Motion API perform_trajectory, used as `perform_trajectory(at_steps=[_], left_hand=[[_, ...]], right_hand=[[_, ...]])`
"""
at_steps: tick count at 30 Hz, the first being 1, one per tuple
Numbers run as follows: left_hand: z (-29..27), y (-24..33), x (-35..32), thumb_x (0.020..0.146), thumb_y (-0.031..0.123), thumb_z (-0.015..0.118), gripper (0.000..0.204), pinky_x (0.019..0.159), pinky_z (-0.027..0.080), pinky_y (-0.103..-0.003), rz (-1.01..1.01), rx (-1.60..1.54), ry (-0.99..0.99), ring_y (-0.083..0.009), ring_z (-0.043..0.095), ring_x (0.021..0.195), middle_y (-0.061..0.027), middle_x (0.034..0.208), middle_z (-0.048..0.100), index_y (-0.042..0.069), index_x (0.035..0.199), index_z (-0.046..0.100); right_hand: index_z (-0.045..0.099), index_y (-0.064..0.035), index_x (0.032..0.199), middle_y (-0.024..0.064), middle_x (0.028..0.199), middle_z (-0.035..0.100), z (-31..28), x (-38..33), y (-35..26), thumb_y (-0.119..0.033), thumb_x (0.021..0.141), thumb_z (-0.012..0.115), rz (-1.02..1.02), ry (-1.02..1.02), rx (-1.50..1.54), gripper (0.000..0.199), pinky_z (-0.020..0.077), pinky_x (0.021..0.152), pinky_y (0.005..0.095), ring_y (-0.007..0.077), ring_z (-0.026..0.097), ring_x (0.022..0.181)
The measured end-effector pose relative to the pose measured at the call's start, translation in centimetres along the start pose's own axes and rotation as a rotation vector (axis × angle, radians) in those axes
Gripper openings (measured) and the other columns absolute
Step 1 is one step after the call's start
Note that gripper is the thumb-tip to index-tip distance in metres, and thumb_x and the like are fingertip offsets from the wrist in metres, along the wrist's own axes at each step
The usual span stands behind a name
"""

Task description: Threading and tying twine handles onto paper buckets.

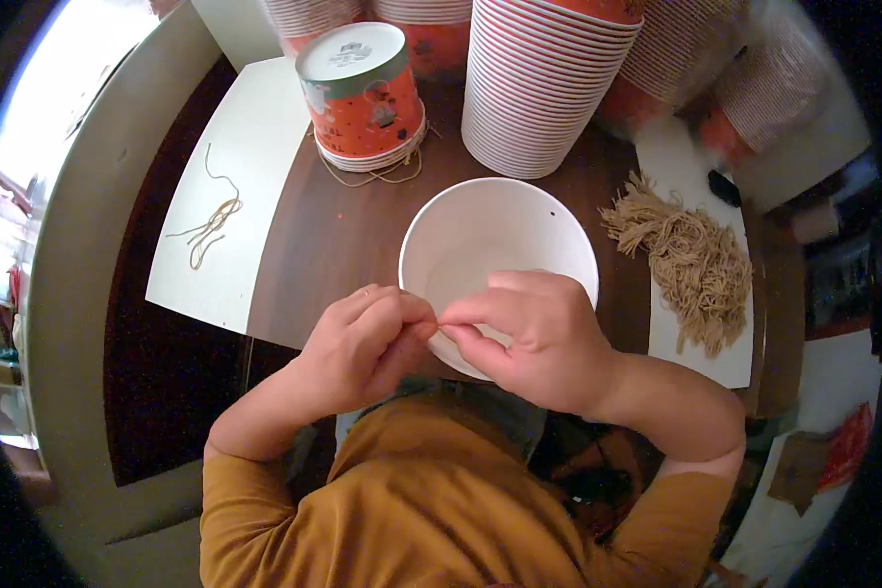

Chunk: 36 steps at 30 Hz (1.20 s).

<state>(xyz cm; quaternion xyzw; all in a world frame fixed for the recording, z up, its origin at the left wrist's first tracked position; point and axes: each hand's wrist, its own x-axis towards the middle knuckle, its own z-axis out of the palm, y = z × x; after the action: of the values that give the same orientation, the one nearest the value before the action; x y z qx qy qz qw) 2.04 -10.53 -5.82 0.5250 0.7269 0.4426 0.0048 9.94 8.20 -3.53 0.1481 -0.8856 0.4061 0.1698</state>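
Observation:
My left hand (366, 338) and my right hand (544, 338) meet above the near left part of a white paper bucket's rim. Both are closed in a pinch, fingertips against each other. Whatever they pinch is too small to make out. The bucket (505, 220) stands upright, mouth up, right in front of me; a small dark hole shows in its wall near the far right rim. My right hand hides part of its inside and near rim. Off to the right lies a heap of tan strings (691, 265), and a few loose strings (216, 220) are at the left.
A tall nested stack of buckets (549, 93) rises behind the bucket. Left of it, an upturned orange and green bucket (370, 110) rests on others, with string around its base. More wrapped stacks (681, 54) stand at the back right. A small black object (723, 188) lies by the heap.

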Motion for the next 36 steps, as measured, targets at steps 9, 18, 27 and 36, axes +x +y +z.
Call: perform_trajectory(at_steps=[9,18,27,36], left_hand=[[-0.2,0.4,-0.2,0.084,-0.001,0.057,0.006,0.064,0.047,-0.033,-0.139,-0.156,-0.053,-0.0266,0.058,0.071,-0.0113,0.079,0.058,0.001,0.090,0.054],[0.3,-0.4,-0.8,0.077,-0.004,0.061,0.018,0.065,0.049,-0.034,0.045,-0.160,-0.095,-0.0257,0.060,0.072,-0.0107,0.094,0.062,0.003,0.093,0.057],[0.8,-2.2,-1.4,0.066,-0.007,0.066,0.026,0.062,0.048,-0.031,0.389,0.004,-0.031,-0.0215,0.057,0.066,-0.0110,0.095,0.063,0.003,0.089,0.059],[0.9,-2.0,-1.5,0.067,-0.005,0.066,0.018,0.061,0.050,-0.031,0.466,0.031,-0.011,-0.0208,0.062,0.067,-0.0135,0.089,0.064,0.000,0.083,0.059]], right_hand=[[0.064,-0.0127,0.078,0.0012,0.060,0.042,-0.1,-0.1,0.3,-0.008,0.063,0.071,-0.404,0.065,-0.333,0.017,0.0335,0.046,0.0329,0.0198,0.045,0.049],[0.067,-0.0060,0.078,0.0134,0.077,0.064,-1.1,0.4,1.6,-0.018,0.074,0.061,0.362,-0.394,0.196,0.014,0.0488,0.064,0.0389,0.0311,0.062,0.070],[0.068,-0.0050,0.077,0.0153,0.073,0.065,-0.6,0.3,1.7,-0.016,0.072,0.058,0.399,-0.538,0.225,0.015,0.0494,0.066,0.0411,0.0321,0.063,0.071],[0.066,-0.0049,0.072,0.0167,0.072,0.064,0.1,-0.1,1.2,-0.016,0.072,0.057,0.318,-0.493,0.176,0.014,0.0497,0.066,0.0439,0.0345,0.062,0.070]])
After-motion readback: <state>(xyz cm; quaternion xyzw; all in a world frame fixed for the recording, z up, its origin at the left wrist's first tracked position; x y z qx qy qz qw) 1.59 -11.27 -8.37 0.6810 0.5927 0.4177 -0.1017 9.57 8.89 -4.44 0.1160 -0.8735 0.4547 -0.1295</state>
